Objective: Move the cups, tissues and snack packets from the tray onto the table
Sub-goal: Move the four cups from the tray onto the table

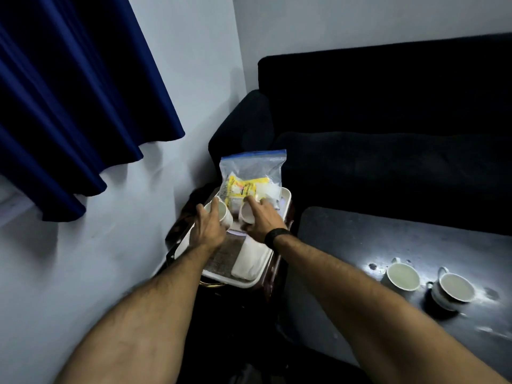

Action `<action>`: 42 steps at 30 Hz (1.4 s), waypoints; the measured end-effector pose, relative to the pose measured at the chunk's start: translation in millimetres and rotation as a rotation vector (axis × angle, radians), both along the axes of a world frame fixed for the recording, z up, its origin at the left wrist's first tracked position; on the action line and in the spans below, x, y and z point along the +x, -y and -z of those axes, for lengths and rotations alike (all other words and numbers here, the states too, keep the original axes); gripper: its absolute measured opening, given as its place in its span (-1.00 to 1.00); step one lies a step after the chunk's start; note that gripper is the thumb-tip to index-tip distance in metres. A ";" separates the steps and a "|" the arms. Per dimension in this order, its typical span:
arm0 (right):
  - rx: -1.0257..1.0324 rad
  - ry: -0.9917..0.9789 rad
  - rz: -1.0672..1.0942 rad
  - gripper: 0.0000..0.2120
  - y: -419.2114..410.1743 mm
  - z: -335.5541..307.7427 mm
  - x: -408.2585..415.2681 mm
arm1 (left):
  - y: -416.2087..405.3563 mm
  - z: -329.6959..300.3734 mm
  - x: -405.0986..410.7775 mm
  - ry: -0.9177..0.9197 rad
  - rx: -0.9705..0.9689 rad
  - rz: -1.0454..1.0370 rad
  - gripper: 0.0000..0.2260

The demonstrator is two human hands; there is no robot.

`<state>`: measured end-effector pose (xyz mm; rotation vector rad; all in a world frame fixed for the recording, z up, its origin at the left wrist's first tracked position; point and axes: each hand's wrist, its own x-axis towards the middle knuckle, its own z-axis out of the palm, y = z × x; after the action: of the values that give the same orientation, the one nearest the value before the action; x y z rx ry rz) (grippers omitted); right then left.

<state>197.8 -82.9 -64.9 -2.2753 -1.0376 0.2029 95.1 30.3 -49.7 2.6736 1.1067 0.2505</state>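
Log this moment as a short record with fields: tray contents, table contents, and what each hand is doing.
tray: white, on a small dark stand beside the sofa
on tray: two white cups, clear zip bag of snack packets, folded white tissues
left hand: fingers spread on the left cup, grip not closed
right hand: fingers spread over the right cup, which looks tilted
table: dark, glossy, to the right
on table: two white handled cups, side by side, upright
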 end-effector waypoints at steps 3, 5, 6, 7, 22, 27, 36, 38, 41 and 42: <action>0.022 0.027 0.077 -0.44 41.6 -24.6 26.3 | 33.5 -26.3 18.2 0.071 0.035 0.033 -0.33; 0.011 0.042 0.124 -0.44 79.1 -34.5 42.9 | 62.6 -36.9 32.8 0.068 0.023 0.085 -0.32; 0.004 0.043 0.152 -0.46 99.2 -37.3 51.7 | 78.1 -39.6 40.9 0.060 0.014 0.116 -0.31; 0.002 0.042 0.185 -0.47 120.4 -39.4 61.2 | 94.1 -40.3 49.4 0.057 0.009 0.144 -0.32; -0.075 -0.030 0.588 -0.54 362.8 -9.3 176.6 | 285.8 10.8 177.8 -0.019 -0.153 0.404 -0.44; -0.129 -0.116 0.569 -0.49 374.6 28.2 185.8 | 319.4 41.3 203.5 -0.098 -0.187 0.478 -0.49; -0.162 -0.237 0.530 -0.54 371.3 78.2 191.9 | 346.3 76.8 222.3 -0.209 -0.138 0.528 -0.54; -0.184 -0.261 0.516 -0.56 369.7 84.2 192.7 | 346.9 83.1 221.8 -0.220 -0.138 0.528 -0.54; -0.190 -0.292 0.516 -0.57 365.7 90.2 193.5 | 347.4 93.1 220.9 -0.231 -0.125 0.531 -0.51; -0.185 -0.300 0.523 -0.56 364.0 91.1 194.0 | 347.7 95.2 221.5 -0.228 -0.124 0.528 -0.50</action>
<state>391.7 -446.9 -156.1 -2.4946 -0.2632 0.4156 316.7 -317.4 -144.9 2.8053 0.4104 -0.2146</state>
